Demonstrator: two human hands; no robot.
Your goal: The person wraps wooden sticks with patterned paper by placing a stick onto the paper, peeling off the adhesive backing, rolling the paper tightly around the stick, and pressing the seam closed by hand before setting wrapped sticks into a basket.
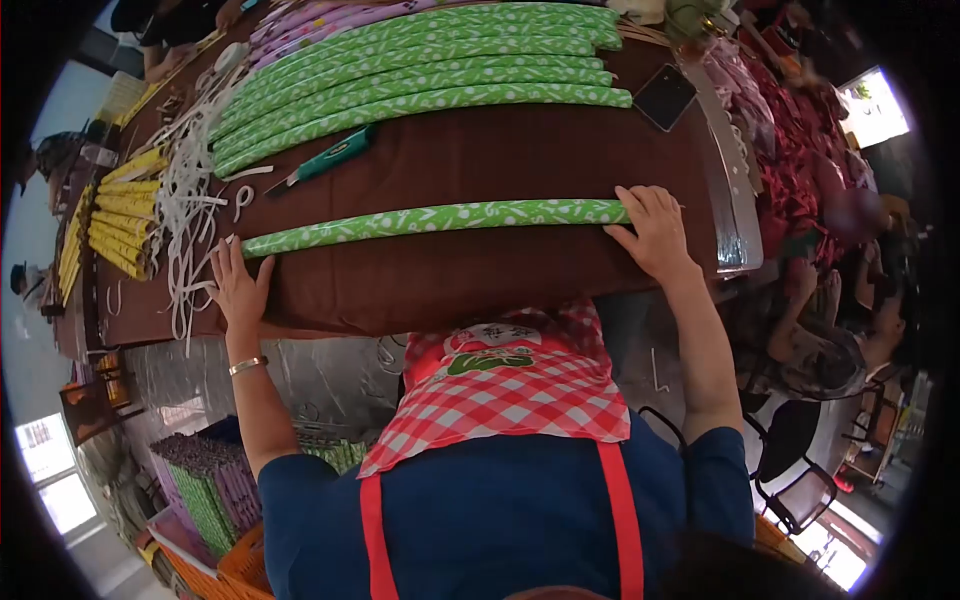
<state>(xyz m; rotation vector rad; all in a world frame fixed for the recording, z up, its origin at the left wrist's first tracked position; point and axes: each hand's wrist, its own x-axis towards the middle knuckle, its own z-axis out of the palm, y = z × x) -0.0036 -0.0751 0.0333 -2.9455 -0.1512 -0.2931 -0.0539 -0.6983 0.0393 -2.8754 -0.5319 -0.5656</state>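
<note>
A long green roll (430, 216) with a white pattern lies across the brown tabletop, in front of my body. My left hand (241, 287) is at its left end, fingers stretched and thumb spread, touching the end of the roll. Over the right end lies my right hand (655, 232), its fingers across the far side and its thumb on the near side, so that end is hidden. Behind the roll rests a utility knife (330, 160) with a green handle and its blade pointing left.
Several similar green rolls (430, 75) lie at the back, with purple ones (320, 30) behind. White strips (190, 210) hang over the left side beside yellow rolls (130, 210). A phone (665, 97) lies at the back right. Bundled rolls (200, 480) stand below left; people sit at right.
</note>
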